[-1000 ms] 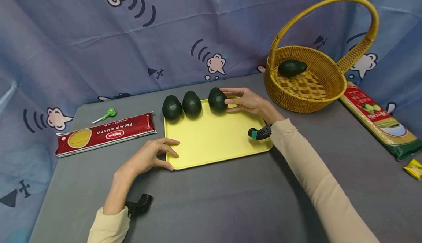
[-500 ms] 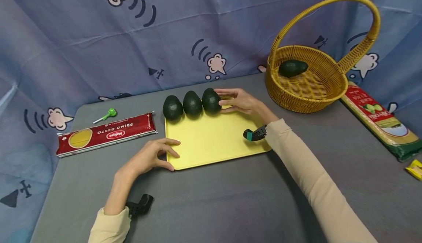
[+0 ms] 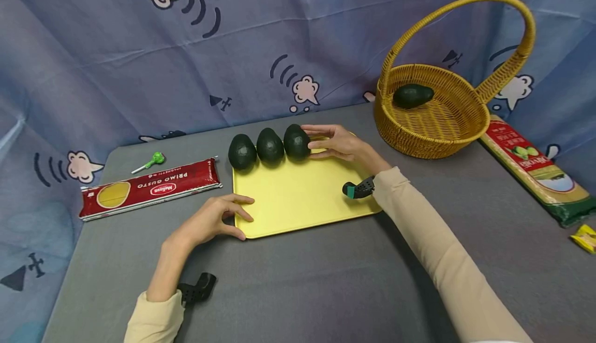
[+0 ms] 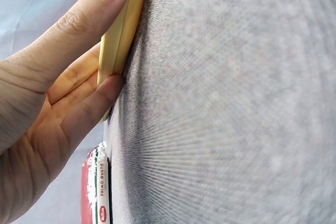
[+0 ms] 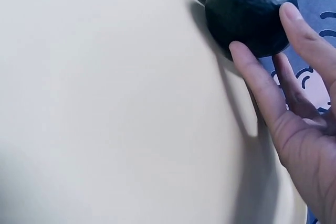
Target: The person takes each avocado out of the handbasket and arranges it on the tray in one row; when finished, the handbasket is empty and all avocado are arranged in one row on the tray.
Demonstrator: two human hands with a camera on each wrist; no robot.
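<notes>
In the head view, three dark green avocados stand in a row along the far edge of a yellow tray [image 3: 298,198]: the left one [image 3: 242,152], the middle one [image 3: 270,147] and the right one [image 3: 296,142]. My right hand [image 3: 337,142] touches the right avocado's right side with spread, fairly straight fingertips, also seen in the right wrist view on the avocado [image 5: 249,14]. At the tray's near left corner, my left hand [image 3: 214,221] holds the rim, its thumb on the front edge and fingers over the left side. The left wrist view shows the thumb against the tray rim [image 4: 118,40].
A wicker basket [image 3: 428,144] with a tall handle stands at the back right, one avocado [image 3: 412,96] inside. A red spaghetti pack [image 3: 151,189] and a green lollipop [image 3: 155,159] lie left. Another pasta pack [image 3: 535,169] and a yellow wrapped sweet [image 3: 584,238] lie right.
My right hand has moved left with the right avocado, closing the gap to the middle one. Over the last half second little differs. The left hand stays at the tray corner.
</notes>
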